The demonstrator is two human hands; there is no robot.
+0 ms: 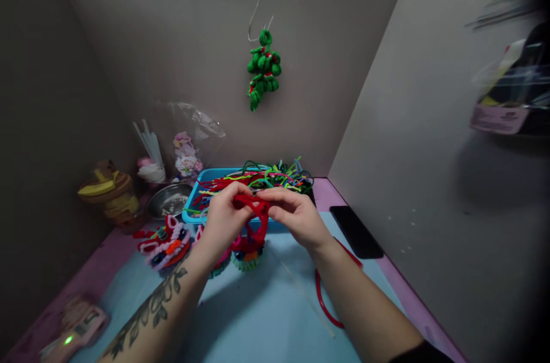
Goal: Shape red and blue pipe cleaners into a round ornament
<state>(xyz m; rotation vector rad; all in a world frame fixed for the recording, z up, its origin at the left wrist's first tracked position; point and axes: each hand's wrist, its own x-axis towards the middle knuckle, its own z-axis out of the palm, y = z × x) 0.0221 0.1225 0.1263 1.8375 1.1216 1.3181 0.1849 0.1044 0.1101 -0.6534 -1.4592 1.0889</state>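
A red fuzzy craft piece [258, 228], bent into loops, hangs between my two hands above the blue mat. My left hand [227, 214] pinches its upper left part between thumb and fingers. On the other side, my right hand [296, 217] has thumb and fingertips closed on its upper right part. Just beneath the loops sits a small figure [247, 260] with a mint-green ruffled base, partly covered by the red piece. Another pink and green figure [220, 267] is half hidden behind my left wrist.
A blue tray [189, 217] of coloured fuzzy stems stands behind my hands. Left are a pink-red figure [172, 245], a metal bowl [152, 205] and a pink device [86, 323]. Right are a phone [356, 232] and red stem [322, 300]. A green ornament [264, 68] hangs ahead.
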